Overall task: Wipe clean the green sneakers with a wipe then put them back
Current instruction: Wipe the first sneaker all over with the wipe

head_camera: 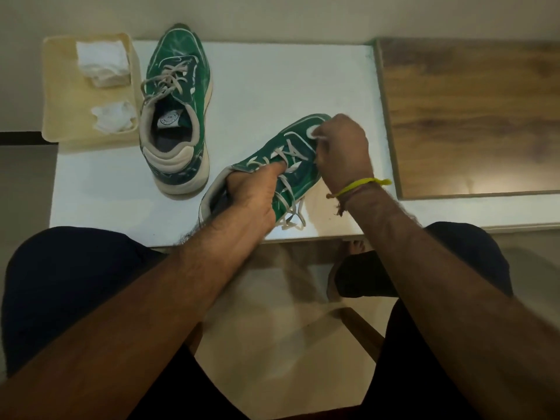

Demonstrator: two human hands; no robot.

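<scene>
Wiping 1 of 2 sneakers w/ wipe, right hand.

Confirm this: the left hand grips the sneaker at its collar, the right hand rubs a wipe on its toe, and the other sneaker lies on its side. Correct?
One error. In the head view the other sneaker stands upright on its sole beside the tray, not on its side. The rest holds.

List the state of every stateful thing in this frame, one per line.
Green lace-up sneaker near the hands: tilted, held, being wiped at the toe.
Second green sneaker: upright on the white table, untouched.
White wipe: pinched in right hand.
Left hand: grips sneaker collar.
Cream plastic tray: holds white wipes.
</scene>
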